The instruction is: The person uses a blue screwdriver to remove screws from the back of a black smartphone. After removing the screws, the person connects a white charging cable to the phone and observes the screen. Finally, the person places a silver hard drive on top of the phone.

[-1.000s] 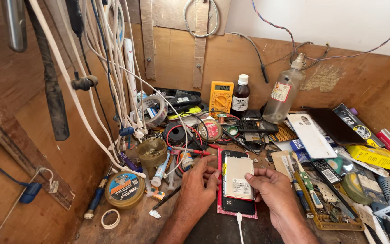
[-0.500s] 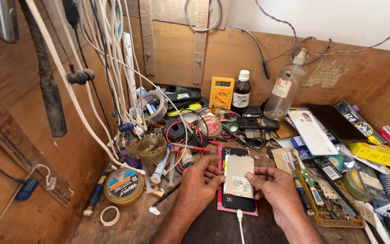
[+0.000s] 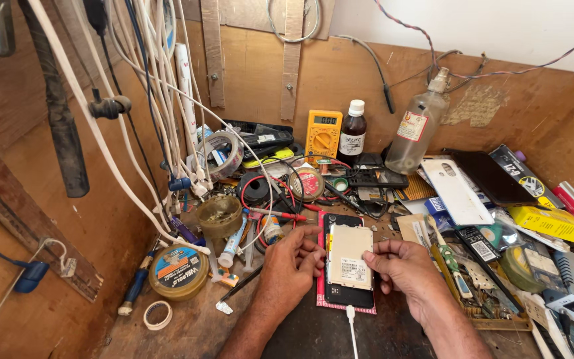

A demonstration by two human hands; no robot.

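Cluttered wooden workbench [image 3: 167,332], plywood walls; left hand [image 3: 290,266] and right hand [image 3: 400,266] each pinch the pale battery [image 3: 349,256] on the phone [image 3: 347,296].

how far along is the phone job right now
Done, by the look of it: the phone lies open on its red mat with the back off, and a white cable reaches its lower end. In hand: the left hand and right hand touch the edges of the pale battery lying on it. Left: the phone is not yet closed; a white cover lies apart to the right.
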